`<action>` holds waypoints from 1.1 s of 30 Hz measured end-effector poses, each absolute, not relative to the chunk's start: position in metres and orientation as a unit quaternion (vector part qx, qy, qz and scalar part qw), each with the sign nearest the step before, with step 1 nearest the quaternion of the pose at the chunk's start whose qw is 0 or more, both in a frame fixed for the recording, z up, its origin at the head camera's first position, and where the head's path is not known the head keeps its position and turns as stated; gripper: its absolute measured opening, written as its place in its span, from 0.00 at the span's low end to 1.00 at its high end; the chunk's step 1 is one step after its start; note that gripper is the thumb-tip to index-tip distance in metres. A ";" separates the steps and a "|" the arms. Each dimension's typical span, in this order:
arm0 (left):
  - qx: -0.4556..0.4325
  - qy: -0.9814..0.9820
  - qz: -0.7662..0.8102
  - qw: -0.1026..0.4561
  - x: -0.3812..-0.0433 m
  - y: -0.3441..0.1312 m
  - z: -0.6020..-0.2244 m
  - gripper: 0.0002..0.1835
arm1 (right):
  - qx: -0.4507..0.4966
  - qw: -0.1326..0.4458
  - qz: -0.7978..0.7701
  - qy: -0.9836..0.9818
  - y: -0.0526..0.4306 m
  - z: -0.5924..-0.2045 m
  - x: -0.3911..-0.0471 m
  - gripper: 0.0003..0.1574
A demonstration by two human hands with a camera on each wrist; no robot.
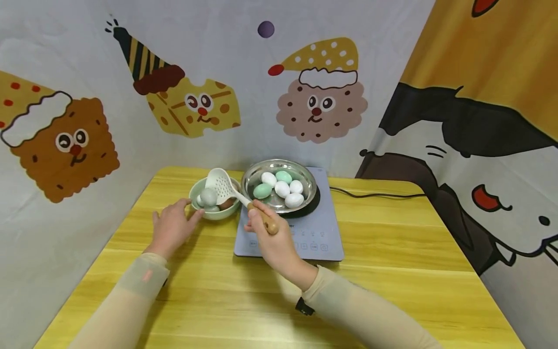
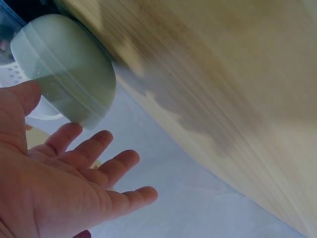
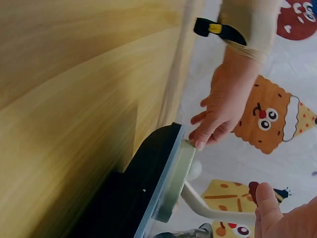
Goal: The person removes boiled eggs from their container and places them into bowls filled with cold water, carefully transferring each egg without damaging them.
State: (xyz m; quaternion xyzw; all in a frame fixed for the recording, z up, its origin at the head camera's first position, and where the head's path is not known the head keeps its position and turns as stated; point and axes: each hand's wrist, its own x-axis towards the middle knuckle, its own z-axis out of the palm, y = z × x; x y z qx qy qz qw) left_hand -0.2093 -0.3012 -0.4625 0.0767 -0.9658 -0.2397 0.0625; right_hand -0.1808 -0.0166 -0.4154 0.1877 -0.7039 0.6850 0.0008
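Observation:
My right hand (image 1: 276,242) grips the wooden handle (image 1: 263,219) of a white slotted skimmer (image 1: 220,186). The skimmer's perforated head is over a pale green bowl (image 1: 216,215) at the left of the cooktop. In the bowl lie a grey-green egg (image 1: 208,197), a brown egg (image 1: 226,204) and other eggs partly hidden by the skimmer. My left hand (image 1: 174,228) is at the bowl's left side, thumb and fingers spread, fingertips at its rim. The left wrist view shows this hand (image 2: 64,173) with thumb and a fingertip against the bowl (image 2: 69,69).
A steel pan (image 1: 308,201) with several white and light green eggs stands on a grey induction cooktop (image 1: 329,213), just right of the bowl. A black cord (image 1: 375,196) runs right across the wooden table (image 1: 392,271). A printed cloth (image 1: 253,121) hangs behind.

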 end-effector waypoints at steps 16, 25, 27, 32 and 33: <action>0.070 -0.964 -0.247 0.069 -0.208 -0.300 -0.461 0.35 | 0.331 0.246 0.554 -0.723 0.054 -0.384 -0.184 0.24; 0.066 -0.965 -0.241 0.076 -0.206 -0.304 -0.463 0.36 | 0.492 0.357 0.278 -0.744 0.103 -0.395 -0.210 0.29; 0.064 -0.966 -0.240 0.078 -0.206 -0.304 -0.464 0.36 | 0.519 0.349 0.238 -0.743 0.109 -0.394 -0.213 0.28; 0.063 -0.966 -0.238 0.081 -0.207 -0.302 -0.465 0.35 | 0.548 0.325 0.183 -0.749 0.119 -0.391 -0.216 0.28; 0.063 -0.966 -0.239 0.080 -0.207 -0.301 -0.465 0.35 | 0.552 0.323 0.184 -0.746 0.120 -0.390 -0.217 0.28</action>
